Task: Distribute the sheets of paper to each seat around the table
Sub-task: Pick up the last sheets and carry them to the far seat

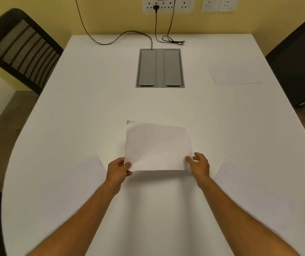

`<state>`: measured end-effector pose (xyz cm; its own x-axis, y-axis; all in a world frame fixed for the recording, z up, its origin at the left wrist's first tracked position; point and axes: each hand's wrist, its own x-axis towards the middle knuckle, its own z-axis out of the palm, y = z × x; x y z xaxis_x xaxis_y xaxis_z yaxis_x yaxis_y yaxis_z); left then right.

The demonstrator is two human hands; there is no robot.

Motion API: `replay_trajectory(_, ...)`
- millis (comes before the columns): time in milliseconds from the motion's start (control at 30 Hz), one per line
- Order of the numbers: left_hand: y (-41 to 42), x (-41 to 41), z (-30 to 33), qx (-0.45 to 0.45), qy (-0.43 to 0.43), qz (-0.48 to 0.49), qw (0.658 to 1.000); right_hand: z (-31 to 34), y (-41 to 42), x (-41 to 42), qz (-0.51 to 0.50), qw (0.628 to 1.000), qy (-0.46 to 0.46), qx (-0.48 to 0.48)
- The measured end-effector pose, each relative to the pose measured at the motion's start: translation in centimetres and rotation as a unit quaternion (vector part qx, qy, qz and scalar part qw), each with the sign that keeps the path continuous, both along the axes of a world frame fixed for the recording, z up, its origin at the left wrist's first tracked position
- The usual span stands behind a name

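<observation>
So the sheet of paper [157, 146] is up off the white tabletop [92, 100] right in front of the person, held by its two near corners. The left hand [118, 169] has a proper pinch grip on the near-left corner, thumb on top; the right hand [199, 164] sits at the near-right corner with fingers looser, thumb touching the edge, and honestly I can't tell if it's actually clamped on. Paper's featherlight and floppy, you can see the far edge curling a bit, so two corners or an edge pinch is the way to go. Three other sheets already lie flat: one near-left [85, 174], one near-right [240, 183], one far right [234, 74] by the dark chair [299, 67]. The mesh chair [22, 48] spot looks bare, probably next.
</observation>
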<state>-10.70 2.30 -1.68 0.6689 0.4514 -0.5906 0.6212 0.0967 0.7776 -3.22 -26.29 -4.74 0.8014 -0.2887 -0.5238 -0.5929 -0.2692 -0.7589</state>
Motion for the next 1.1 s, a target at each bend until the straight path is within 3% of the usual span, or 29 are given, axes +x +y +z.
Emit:
replay_trajectory(200,4.7,-6.1,4.6,-0.01,-0.028,-0.027,0.999,4.6,2.3,-5.4,-0.012,0.999,-0.01,0.031)
replay_trajectory(767,16.9,-23.0,19.1,0.081,-0.138,-0.1,0.982,19.4,13.2,-21.6,0.014,0.987,-0.145,0.07)
replay_trajectory(1100,29.4,-30.5,25.9,0.143,-0.15,-0.13,0.97,25.9,24.8,-30.9,0.0,0.979,-0.184,0.088)
